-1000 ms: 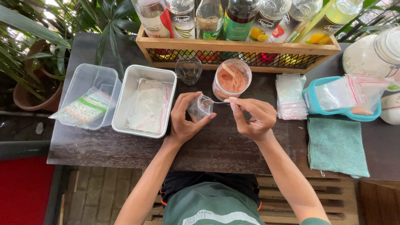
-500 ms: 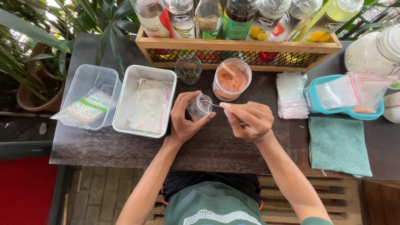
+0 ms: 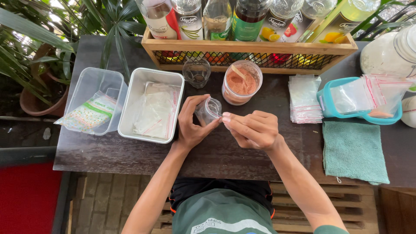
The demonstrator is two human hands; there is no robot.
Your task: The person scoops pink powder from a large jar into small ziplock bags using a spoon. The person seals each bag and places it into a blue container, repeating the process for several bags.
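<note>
My left hand cups a small clear zip bag over the dark table, fingers curled round its body, while my right hand pinches the bag's mouth between thumb and fingertips; both grips are narrow and closed on the plastic. The bag looks nearly empty, so filling seems barely begun. Just beyond stands the jar of reddish powder with a wooden scoop in it, and a small empty glass beside it. Left lies a white tray of bags, right a stack of unused zip bags, so plenty appears left to do
</note>
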